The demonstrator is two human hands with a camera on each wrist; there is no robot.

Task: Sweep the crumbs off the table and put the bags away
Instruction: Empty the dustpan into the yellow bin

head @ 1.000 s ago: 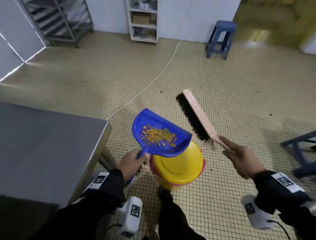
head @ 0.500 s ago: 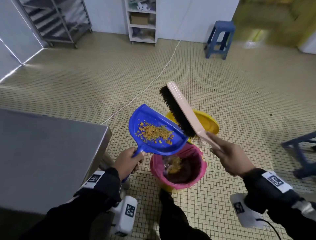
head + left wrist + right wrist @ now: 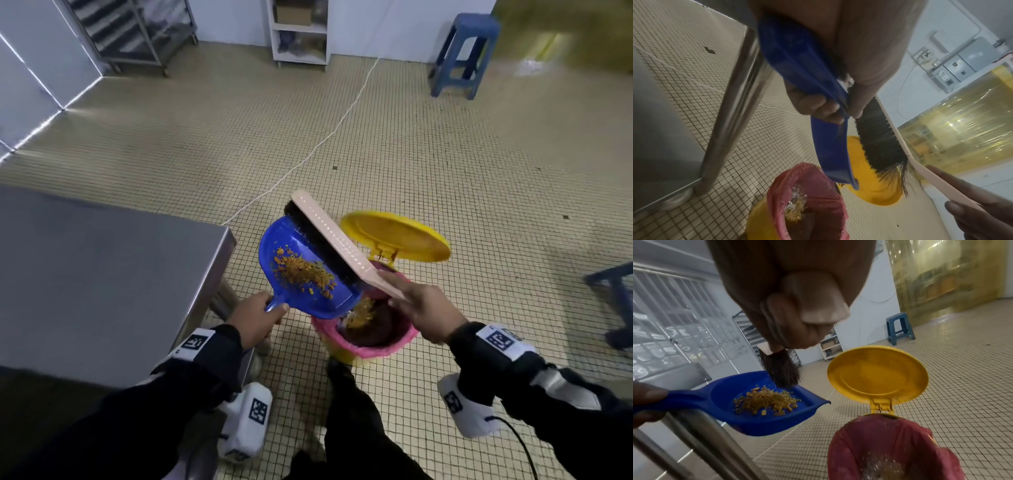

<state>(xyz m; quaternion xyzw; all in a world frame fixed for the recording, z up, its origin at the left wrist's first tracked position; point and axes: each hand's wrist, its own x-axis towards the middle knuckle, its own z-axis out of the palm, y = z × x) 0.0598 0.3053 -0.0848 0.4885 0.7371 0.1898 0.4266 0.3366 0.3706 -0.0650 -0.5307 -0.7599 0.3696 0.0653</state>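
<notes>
My left hand [image 3: 255, 317] grips the handle of a blue dustpan [image 3: 301, 298] holding a heap of orange crumbs [image 3: 303, 272]. The pan tilts over a yellow bin [image 3: 337, 353] lined with a pink bag [image 3: 373, 346], its lid [image 3: 395, 236] standing up. Some crumbs lie inside the bin. My right hand [image 3: 423, 305] holds a pink brush [image 3: 334, 240] by its handle, black bristles down in the pan behind the crumbs. In the right wrist view the bristles [image 3: 780, 369] touch the dustpan [image 3: 764, 404] above the crumbs [image 3: 764, 400]. The left wrist view shows the dustpan [image 3: 826, 138] edge-on over the bag [image 3: 809, 201].
A steel table [image 3: 85, 274] stands at my left, its leg [image 3: 735, 100] close to the bin. A blue stool [image 3: 462, 54], a white shelf [image 3: 298, 31] and a metal rack [image 3: 137, 31] stand far back. A white cable [image 3: 308, 150] crosses the tiled floor. Blue furniture [image 3: 616, 301] is at right.
The bin lid has swung up and open. The dustpan has tipped over the bin, and the brush has come down from the air into the pan. Crumbs now lie in the bin.
</notes>
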